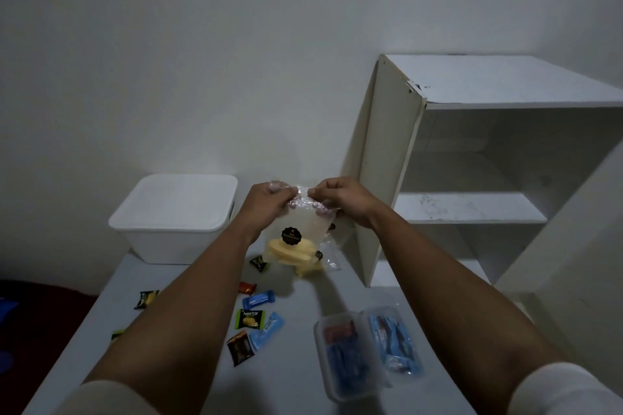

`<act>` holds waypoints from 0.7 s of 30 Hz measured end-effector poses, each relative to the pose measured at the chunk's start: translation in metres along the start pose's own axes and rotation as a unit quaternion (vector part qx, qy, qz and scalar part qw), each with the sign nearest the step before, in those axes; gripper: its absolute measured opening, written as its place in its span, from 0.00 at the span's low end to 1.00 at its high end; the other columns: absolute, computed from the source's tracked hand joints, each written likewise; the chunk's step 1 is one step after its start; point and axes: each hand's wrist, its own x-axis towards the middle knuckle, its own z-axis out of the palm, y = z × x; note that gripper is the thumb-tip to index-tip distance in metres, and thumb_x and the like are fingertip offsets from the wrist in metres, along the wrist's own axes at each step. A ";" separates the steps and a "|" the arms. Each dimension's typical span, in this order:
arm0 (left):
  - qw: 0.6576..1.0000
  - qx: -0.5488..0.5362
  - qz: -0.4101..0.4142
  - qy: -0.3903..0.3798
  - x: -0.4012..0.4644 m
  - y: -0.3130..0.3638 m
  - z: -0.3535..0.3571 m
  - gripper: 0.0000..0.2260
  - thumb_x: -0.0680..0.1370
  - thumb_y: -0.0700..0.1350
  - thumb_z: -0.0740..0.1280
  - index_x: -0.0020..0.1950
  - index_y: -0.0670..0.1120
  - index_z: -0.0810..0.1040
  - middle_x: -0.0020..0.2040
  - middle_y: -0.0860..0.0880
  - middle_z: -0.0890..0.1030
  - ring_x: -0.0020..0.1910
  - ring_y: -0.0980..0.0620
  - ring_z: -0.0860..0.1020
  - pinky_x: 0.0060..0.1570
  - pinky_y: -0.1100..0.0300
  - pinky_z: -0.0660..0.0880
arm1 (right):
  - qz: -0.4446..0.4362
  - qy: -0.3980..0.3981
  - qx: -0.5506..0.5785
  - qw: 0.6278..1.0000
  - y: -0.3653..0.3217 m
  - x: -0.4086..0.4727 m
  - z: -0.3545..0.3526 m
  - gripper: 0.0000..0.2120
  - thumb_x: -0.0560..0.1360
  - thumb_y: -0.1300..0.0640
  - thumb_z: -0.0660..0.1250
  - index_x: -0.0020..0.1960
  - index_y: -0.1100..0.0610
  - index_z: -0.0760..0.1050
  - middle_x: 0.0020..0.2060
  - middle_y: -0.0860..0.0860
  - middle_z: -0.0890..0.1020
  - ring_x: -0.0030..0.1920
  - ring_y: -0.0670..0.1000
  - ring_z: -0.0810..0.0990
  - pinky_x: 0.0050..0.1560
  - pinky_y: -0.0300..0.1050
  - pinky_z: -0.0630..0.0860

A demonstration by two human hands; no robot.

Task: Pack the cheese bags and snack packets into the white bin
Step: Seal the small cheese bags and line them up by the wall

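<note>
Right of the white bin [175, 219], both hands pinch the top edge of a clear cheese bag [296, 236], left hand [266, 202] and right hand [344, 202] holding it above the table [303, 300]; snack packets [258, 320] lie nearer the person.

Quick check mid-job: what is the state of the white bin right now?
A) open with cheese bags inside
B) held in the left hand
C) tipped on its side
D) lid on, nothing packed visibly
D: the white bin sits upright with its lid on, while both hands, left hand and right hand, pinch the top of a cheese bag.
</note>
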 end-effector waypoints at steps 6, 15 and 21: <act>0.999 -0.018 -0.001 0.037 -0.004 -0.001 0.003 0.06 0.78 0.43 0.71 0.42 0.45 0.83 0.38 0.48 0.83 0.38 0.54 0.80 0.46 0.58 0.77 | 0.007 0.010 0.067 0.998 0.017 -0.010 -0.008 0.10 0.78 0.56 0.72 0.38 0.51 0.80 0.40 0.48 0.84 0.45 0.52 0.85 0.51 0.48 0.78; 0.998 -0.059 -0.016 0.030 -0.007 -0.007 0.016 0.06 0.80 0.45 0.70 0.49 0.44 0.85 0.44 0.46 0.87 0.42 0.53 0.83 0.49 0.58 0.80 | -0.036 0.082 0.105 0.990 0.024 -0.024 -0.009 0.13 0.79 0.55 0.71 0.57 0.64 0.80 0.47 0.57 0.81 0.41 0.50 0.86 0.62 0.58 0.78; 0.998 -0.041 0.000 0.047 -0.010 -0.011 0.015 0.14 0.83 0.49 0.66 0.51 0.40 0.84 0.45 0.42 0.88 0.42 0.52 0.83 0.50 0.57 0.81 | -0.020 0.104 0.090 0.990 0.025 -0.031 -0.013 0.05 0.76 0.56 0.74 0.47 0.58 0.82 0.44 0.54 0.86 0.43 0.55 0.87 0.56 0.57 0.78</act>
